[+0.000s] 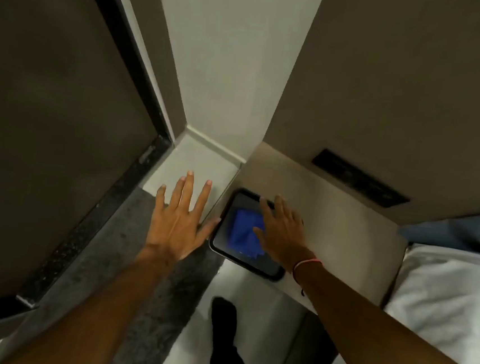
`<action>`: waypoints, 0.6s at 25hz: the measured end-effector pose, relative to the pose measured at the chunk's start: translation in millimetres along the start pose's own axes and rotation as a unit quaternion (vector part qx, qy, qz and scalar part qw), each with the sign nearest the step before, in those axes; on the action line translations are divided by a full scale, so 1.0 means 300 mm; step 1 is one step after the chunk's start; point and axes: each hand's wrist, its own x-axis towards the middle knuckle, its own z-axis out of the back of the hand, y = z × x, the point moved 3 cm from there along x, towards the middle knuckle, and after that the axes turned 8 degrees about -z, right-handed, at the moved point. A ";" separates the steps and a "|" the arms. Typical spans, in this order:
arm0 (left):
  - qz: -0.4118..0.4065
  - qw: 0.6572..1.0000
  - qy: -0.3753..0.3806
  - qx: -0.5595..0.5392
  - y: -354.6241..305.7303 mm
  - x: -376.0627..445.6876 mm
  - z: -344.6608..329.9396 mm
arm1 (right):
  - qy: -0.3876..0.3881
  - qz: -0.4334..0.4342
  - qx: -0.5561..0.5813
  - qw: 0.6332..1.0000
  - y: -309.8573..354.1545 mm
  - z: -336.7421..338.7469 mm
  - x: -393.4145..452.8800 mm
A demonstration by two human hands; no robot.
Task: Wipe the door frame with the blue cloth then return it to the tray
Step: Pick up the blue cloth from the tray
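Right hand (282, 233): fingers spread and extended, palm down, over the right part of the crumpled blue cloth (244, 233). The thumb lies across the cloth's right edge; whether the palm presses on the fabric cannot be told. Nothing is pinched. A thin pink string bracelet (308, 262) circles the wrist behind the hand.

The blue cloth lies inside the dark rectangular tray with rounded corners (226, 249), directly under and left of the right hand. The tray sits on a beige flat-topped ledge (345, 236) that extends right of and beyond the grip.

Left hand (181, 220): open, fingers splayed, holding nothing. It is just left of the tray, its thumb tip near the tray's left rim, over pale floor.

Further left of both hands stands the dark door frame (122, 53), with a black speckled stone threshold (93, 226) at its base. Well right of the grip lies white bedding (449, 304). Below the hands, a dark-socked foot (224, 315) rests on the floor.
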 end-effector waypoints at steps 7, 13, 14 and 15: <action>0.020 0.999 0.033 0.021 0.056 0.068 -0.349 | 0.082 0.013 -0.049 0.995 0.071 -0.316 0.213; 0.027 0.999 0.043 0.012 0.100 0.056 -0.444 | 0.039 -0.008 -0.064 0.997 0.098 -0.396 0.256; 0.032 0.999 0.040 0.014 0.114 0.055 -0.441 | 0.024 -0.004 -0.065 0.998 0.098 -0.403 0.259; 0.038 0.999 0.035 0.015 0.128 0.052 -0.430 | 0.032 -0.005 -0.073 0.997 0.100 -0.394 0.253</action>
